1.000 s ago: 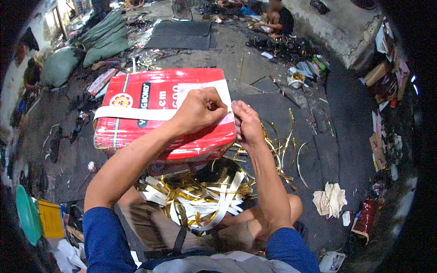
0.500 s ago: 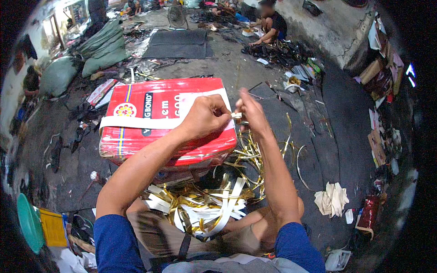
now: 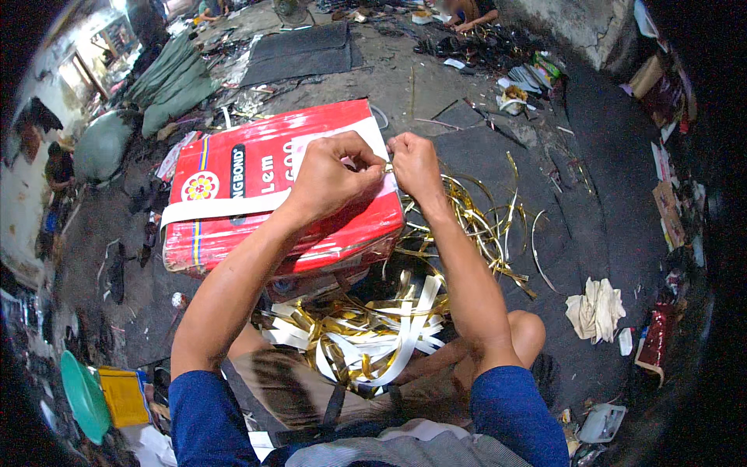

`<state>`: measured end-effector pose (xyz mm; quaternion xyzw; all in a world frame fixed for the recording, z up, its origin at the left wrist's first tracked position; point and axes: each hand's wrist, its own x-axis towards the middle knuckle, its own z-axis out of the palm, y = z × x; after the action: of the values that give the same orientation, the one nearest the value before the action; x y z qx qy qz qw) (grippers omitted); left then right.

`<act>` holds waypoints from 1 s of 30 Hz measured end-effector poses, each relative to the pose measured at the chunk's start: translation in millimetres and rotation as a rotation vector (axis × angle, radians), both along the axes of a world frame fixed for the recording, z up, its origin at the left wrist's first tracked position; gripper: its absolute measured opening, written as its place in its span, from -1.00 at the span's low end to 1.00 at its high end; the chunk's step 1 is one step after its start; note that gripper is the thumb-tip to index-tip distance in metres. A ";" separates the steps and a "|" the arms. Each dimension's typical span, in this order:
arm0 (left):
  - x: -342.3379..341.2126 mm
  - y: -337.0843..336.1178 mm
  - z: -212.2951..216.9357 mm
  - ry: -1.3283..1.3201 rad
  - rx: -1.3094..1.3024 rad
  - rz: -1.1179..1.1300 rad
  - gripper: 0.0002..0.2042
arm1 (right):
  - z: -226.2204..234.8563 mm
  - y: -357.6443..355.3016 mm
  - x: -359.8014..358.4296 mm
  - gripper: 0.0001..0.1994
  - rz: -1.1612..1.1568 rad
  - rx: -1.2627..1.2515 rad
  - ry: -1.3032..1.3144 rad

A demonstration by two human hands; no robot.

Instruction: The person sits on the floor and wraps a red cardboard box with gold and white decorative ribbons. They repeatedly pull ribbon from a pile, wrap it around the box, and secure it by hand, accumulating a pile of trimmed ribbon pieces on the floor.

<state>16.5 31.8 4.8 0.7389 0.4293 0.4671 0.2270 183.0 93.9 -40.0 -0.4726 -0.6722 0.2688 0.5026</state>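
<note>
A red printed box [image 3: 257, 167] stands before me and serves as the surface under my hands. Across its top runs a flat white strip [image 3: 222, 208], with its right part passing under my left hand. My left hand [image 3: 331, 175] pinches the strip near the box's right edge. Right against those fingertips, my right hand [image 3: 418, 165] is closed with its fingers curled; what lies inside it is mostly hidden. Below the box, a tangle of white and gold strips [image 3: 366, 335] lies on my lap. Thin gold strips [image 3: 475, 222] are heaped beside my right forearm.
Dark matting [image 3: 599, 210] covers the floor to the right, with a crumpled cream cloth [image 3: 595, 310] on it. A green basin [image 3: 84, 397] and a yellow container [image 3: 124, 395] sit at lower left. Large green sacks [image 3: 109, 148] stand far left. Another person [image 3: 471, 15] sits far off.
My right hand has gone from loosely open fingers to a closed grip beside my left fingertips. Both hands appear slightly higher in view. The whole view has shifted, and the box looks more tilted.
</note>
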 end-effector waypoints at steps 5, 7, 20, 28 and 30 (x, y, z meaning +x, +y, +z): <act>3.0 -1.1 -1.2 -0.056 -0.106 0.010 -0.93 | -27.4 2.4 -0.6 -0.76 -0.077 -0.001 0.052; 5.2 -1.7 0.9 -0.023 -0.069 0.015 -0.93 | -40.5 3.7 1.7 -0.73 -0.086 0.002 0.046; 5.6 2.9 -1.4 -0.016 -0.092 -0.019 -0.98 | -170.9 3.4 19.7 -0.72 -0.275 -0.186 -0.056; 9.3 -3.3 7.4 0.039 -0.027 -0.027 -0.97 | -295.4 -22.0 60.9 -0.79 -0.173 -0.233 -0.465; 8.5 -3.6 7.7 0.039 -0.072 -0.032 -0.98 | -297.4 -21.6 54.6 -0.80 -0.258 -0.387 -0.355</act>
<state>25.1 28.2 12.5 0.7460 0.4384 0.4333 0.2522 237.6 72.4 -337.5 -0.6809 -0.6201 0.2392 0.3077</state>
